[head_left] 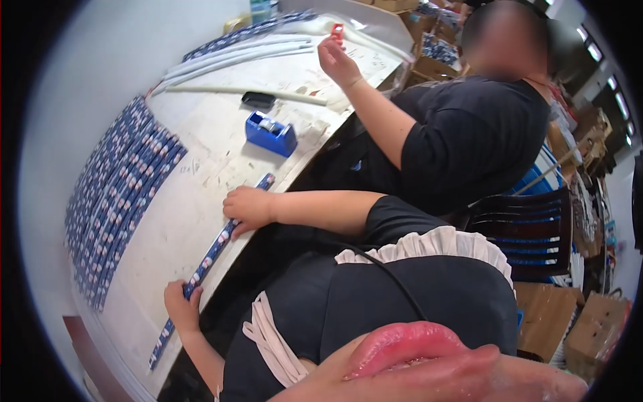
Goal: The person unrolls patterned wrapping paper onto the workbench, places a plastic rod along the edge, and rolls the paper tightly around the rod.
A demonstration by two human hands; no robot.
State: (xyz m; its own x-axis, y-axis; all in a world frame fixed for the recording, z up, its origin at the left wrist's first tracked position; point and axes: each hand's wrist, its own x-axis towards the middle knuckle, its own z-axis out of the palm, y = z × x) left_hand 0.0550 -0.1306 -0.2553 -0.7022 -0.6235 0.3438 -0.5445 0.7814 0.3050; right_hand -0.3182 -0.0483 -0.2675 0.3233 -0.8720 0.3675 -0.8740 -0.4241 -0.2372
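Note:
A long, thin roll of dark blue patterned paper (213,255) lies slantwise along the near edge of the white table. My right hand (249,209) is closed over its upper part, with the thumb on the near side. Lower down, my left hand (182,305) grips the same roll, thumb on one side and fingers on the other. Both ends of the roll stick out past my hands. The undersides of my fingers are hidden.
Many similar rolls (120,208) are stacked along the table's far side. Beyond my right hand stand a blue tape dispenser (270,134) and a small black object (258,100). Pale tubes (241,59) lie farther off. A co-worker (462,134) sits alongside, holding something red (337,31).

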